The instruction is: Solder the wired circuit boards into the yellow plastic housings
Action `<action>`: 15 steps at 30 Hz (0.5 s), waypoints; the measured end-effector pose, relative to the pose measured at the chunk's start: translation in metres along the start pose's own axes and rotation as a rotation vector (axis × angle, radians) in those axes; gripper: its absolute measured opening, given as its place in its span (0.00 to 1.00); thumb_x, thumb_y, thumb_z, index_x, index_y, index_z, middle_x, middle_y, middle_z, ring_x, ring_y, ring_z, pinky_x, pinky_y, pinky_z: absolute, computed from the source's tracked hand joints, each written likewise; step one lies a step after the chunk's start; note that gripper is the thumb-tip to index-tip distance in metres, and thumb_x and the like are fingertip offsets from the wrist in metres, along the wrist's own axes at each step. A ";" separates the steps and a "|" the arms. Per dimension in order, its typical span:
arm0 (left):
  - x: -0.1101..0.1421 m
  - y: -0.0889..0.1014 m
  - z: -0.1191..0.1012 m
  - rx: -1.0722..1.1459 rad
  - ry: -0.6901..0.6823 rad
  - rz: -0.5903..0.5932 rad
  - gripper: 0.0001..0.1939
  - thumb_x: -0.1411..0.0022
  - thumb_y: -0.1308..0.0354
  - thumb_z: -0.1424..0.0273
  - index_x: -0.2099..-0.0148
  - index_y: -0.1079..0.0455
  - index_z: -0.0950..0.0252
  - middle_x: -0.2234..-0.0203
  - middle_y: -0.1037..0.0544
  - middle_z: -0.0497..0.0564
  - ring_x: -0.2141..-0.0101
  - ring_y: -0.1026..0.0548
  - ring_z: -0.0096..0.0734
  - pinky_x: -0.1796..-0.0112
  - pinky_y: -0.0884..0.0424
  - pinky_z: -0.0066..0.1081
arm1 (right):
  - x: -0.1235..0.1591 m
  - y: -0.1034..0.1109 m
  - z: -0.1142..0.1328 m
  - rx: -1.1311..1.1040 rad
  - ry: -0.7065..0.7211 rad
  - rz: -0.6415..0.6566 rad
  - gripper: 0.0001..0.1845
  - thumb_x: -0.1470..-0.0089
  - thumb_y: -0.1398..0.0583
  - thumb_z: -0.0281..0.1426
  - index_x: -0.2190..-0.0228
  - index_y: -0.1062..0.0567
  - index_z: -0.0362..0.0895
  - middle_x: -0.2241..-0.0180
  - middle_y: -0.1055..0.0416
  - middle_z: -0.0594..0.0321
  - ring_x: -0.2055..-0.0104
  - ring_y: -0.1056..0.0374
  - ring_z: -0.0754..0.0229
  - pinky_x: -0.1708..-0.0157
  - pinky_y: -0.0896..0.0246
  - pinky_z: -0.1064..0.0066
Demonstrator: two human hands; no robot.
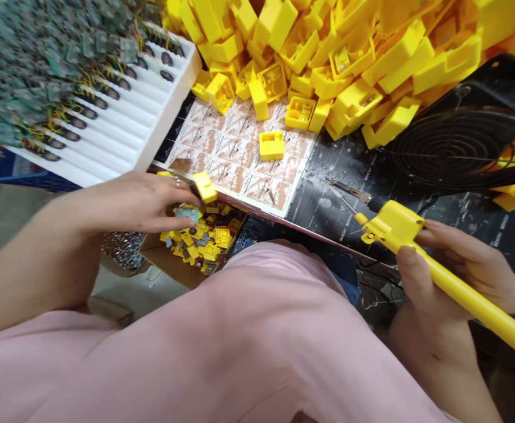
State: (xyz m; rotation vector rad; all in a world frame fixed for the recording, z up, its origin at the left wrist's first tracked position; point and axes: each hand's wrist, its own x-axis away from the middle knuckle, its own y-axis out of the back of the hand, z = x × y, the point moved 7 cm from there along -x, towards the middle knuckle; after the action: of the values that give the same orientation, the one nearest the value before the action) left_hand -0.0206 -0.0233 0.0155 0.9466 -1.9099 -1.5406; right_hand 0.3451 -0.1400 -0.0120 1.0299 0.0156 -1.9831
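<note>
At the table's front edge, my left hand has its fingers bent around a small yellow plastic housing. The fingers partly hide the grip. A green circuit board shows just below them, close to the thumb; whether it is held I cannot tell. Under this hand stands a cardboard box with many yellow housings in it. On the right, my right hand is closed around a yellow soldering iron, its tip pointing left over the black mat. One yellow housing sits alone on the printed sheet.
Yellow housings are heaped along the back. At the left, a white foam tray carries rows of circuit boards with wired round speakers. A black fan stands at the right on the black mat.
</note>
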 end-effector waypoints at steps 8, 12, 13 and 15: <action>-0.090 -0.050 0.007 0.000 0.015 -0.008 0.33 0.30 0.42 0.53 0.28 0.35 0.62 0.37 0.27 0.61 0.36 0.32 0.56 0.38 0.31 0.51 | -0.003 -0.006 0.025 -0.035 0.239 -0.414 0.25 0.40 0.34 0.55 0.55 0.13 0.50 0.67 0.17 0.61 0.73 0.25 0.59 0.75 0.30 0.69; -0.109 -0.066 -0.019 0.186 -0.096 0.034 0.27 0.32 0.41 0.60 0.35 0.26 0.66 0.44 0.20 0.62 0.46 0.22 0.50 0.42 0.27 0.47 | -0.005 -0.009 0.029 0.089 0.162 -0.250 0.30 0.49 0.27 0.51 0.47 0.17 0.56 0.60 0.17 0.60 0.64 0.21 0.52 0.65 0.22 0.63; -0.112 -0.068 -0.033 0.311 -0.145 0.082 0.25 0.32 0.41 0.60 0.38 0.24 0.65 0.47 0.18 0.60 0.50 0.20 0.46 0.45 0.25 0.43 | -0.005 -0.008 0.032 0.107 0.199 -0.258 0.30 0.48 0.27 0.50 0.45 0.18 0.56 0.58 0.17 0.59 0.63 0.21 0.51 0.65 0.22 0.62; -0.116 -0.074 -0.064 0.580 -0.193 0.230 0.21 0.30 0.43 0.58 0.44 0.22 0.65 0.52 0.16 0.56 0.56 0.18 0.37 0.53 0.23 0.34 | -0.006 -0.011 0.039 0.099 0.304 -0.224 0.28 0.41 0.30 0.44 0.41 0.22 0.55 0.59 0.17 0.60 0.67 0.20 0.54 0.70 0.23 0.65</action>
State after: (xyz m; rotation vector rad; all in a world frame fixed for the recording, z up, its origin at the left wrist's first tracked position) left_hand 0.1153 0.0189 -0.0369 0.7773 -2.5753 -0.9867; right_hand 0.3127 -0.1438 0.0135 1.4398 0.2074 -2.0218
